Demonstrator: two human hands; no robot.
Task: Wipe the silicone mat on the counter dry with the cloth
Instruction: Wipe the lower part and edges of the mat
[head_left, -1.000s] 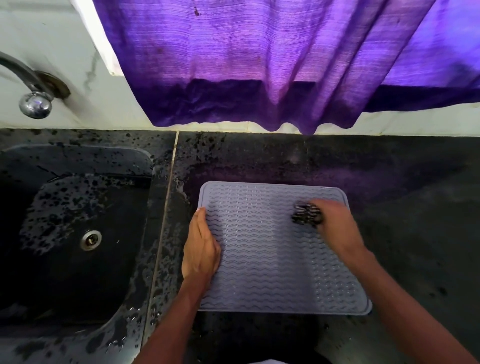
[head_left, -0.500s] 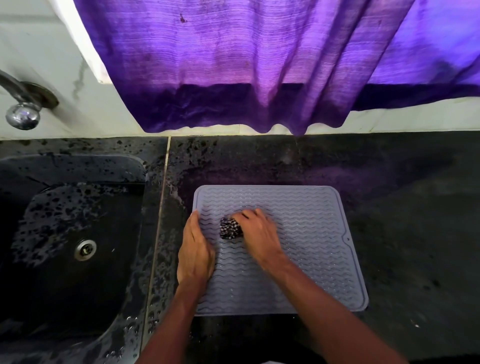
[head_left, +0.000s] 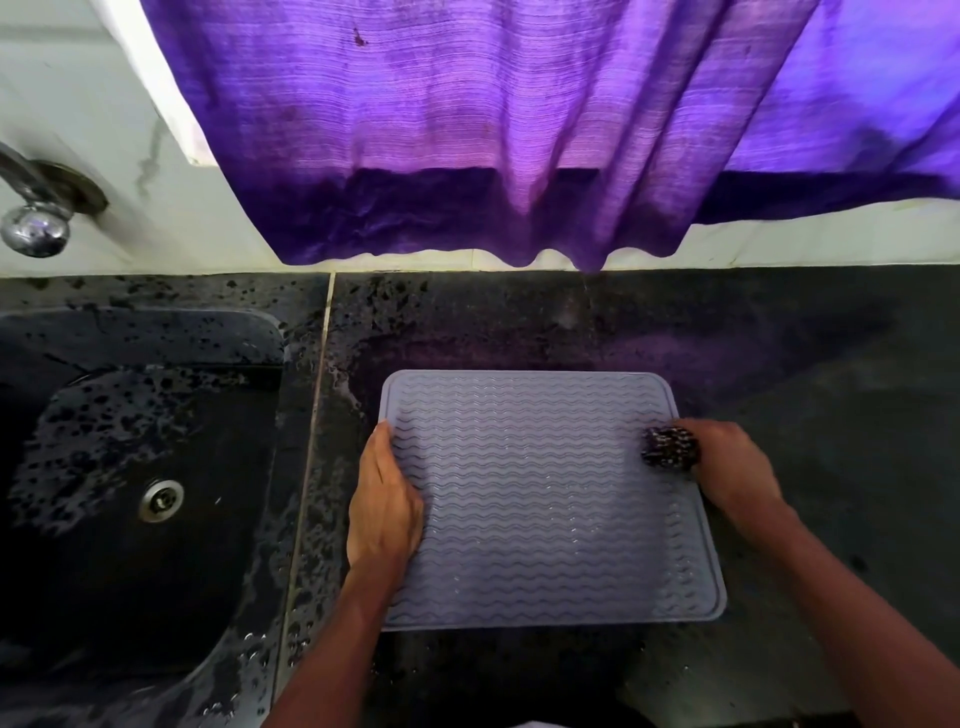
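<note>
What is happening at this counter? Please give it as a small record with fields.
mat: grey silicone, flat on the dark counter, droplets near its front
left hand: rests flat on the mat's left edge
right hand: grips the cloth at the mat's right edge
cloth: checked, bunched up
sink: wet, left of the counter
curtain: purple, hangs behind

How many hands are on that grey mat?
2. The left hand rests on the left edge of the mat; the right hand grips the bunched cloth at its right edge. No others show.
</note>
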